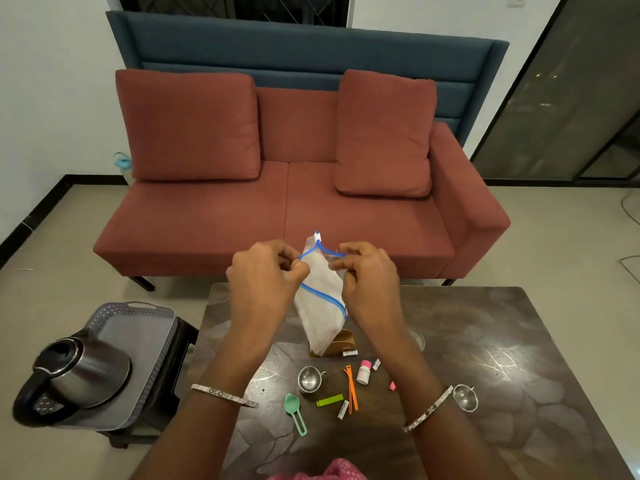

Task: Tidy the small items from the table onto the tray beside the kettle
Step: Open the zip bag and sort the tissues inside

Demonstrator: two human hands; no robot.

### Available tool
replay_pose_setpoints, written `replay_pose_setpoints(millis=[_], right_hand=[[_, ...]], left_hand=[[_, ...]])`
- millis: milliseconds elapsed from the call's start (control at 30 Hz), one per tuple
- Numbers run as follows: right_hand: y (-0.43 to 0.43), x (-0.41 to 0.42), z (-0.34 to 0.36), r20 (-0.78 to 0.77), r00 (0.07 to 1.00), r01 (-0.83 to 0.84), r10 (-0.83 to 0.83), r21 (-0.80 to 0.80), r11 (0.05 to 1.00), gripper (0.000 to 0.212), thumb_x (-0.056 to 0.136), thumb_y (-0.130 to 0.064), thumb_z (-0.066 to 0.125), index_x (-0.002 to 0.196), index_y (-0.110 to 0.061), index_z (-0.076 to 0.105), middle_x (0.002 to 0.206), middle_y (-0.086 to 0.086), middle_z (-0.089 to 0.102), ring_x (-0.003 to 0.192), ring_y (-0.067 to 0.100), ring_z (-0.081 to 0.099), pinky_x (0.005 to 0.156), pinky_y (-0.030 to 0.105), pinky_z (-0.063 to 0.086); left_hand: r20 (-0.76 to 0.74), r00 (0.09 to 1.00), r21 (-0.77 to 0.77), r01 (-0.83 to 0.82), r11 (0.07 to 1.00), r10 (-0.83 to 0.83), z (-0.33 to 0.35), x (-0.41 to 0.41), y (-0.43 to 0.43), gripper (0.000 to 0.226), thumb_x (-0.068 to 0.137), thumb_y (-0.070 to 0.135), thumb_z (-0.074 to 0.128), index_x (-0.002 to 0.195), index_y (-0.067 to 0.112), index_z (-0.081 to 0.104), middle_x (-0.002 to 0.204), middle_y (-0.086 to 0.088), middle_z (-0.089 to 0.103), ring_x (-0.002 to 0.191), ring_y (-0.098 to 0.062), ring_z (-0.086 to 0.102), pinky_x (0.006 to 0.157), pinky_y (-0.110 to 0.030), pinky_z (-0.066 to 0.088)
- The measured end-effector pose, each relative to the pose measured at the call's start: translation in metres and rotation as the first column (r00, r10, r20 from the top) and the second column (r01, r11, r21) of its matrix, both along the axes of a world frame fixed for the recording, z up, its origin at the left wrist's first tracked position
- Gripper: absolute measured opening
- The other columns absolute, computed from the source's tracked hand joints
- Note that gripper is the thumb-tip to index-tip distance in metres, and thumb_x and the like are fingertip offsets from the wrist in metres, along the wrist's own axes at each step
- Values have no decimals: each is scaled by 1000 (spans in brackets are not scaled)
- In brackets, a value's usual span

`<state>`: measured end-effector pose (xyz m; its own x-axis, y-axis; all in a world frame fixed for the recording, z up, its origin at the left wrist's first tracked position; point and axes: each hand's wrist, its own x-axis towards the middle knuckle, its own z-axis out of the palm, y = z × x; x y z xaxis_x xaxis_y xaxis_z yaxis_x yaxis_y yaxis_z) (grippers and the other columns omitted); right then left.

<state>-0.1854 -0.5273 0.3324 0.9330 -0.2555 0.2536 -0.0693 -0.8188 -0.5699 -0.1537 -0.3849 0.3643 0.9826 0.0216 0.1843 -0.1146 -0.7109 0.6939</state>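
Surfaces: plastic and steel on a glossy top.
Zip bag [320,299] thin clear plastic, blue seal; kettle [83,372] polished metal; tray [138,327] matt grey perforated plastic; table [502,341] dark, glossy, reflective; small cup [309,378] shiny steel; scoop [294,410] green plastic; sofa [207,220] red woven cloth.

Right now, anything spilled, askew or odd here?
Nothing spilled or broken. Oddity: the kettle sits on the tray itself, covering its near part. The left hand and right hand pinch the mouth of a zip bag above the table.
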Motion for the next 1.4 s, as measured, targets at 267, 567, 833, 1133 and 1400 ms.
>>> replay_pose_setpoints(millis=[267, 567, 833, 1133, 1400], right_hand=[[4, -1, -1, -170, 984, -40, 51, 69, 997, 23, 78, -18, 75, 97, -10, 64, 99, 5, 65, 91, 24, 62, 65, 29, 38], [-14, -3, 18, -31, 981, -157, 193, 465, 871, 64, 64, -15, 91, 122, -28, 69, 103, -6, 75, 89, 10, 72, 82, 29, 59], [-23, -8, 29, 43, 979, -175, 198, 669, 722, 40, 65, -2, 89, 99, -17, 74, 96, 5, 77, 87, 25, 74, 75, 41, 62], [-23, -8, 26, -32, 999, 13, 10, 643, 766, 19, 66, -27, 91, 72, -17, 76, 73, -1, 76, 68, 15, 73, 62, 33, 61], [-13, -5, 25, -2, 1000, 5, -6, 690, 724, 18, 68, -27, 90, 73, -15, 77, 75, -2, 76, 68, 18, 74, 60, 35, 62]], left_hand=[[27, 971, -200, 238, 950, -238, 3, -15, -11, 10, 70, 21, 68, 77, 25, 75, 58, 8, 67, 57, -6, 65, 63, -28, 56], [-573, 794, -672, -314, 671, -203, -89, 46, 43, 41, 89, 51, 59, 119, 23, 63, 116, -1, 65, 96, -17, 61, 74, -34, 47], [-438, 679, -898, -356, 257, -589, -98, 27, 39, 49, 90, 40, 60, 130, 13, 60, 126, -12, 66, 116, -29, 63, 99, -55, 48], [-323, 782, -946, -264, 188, -533, -99, 33, 49, 42, 94, 32, 58, 134, 19, 57, 129, -8, 64, 117, -25, 63, 87, -47, 56], [-321, 793, -947, -259, 190, -518, -99, 32, 57, 42, 93, 33, 59, 133, 19, 58, 129, -8, 65, 118, -25, 62, 93, -52, 52]])
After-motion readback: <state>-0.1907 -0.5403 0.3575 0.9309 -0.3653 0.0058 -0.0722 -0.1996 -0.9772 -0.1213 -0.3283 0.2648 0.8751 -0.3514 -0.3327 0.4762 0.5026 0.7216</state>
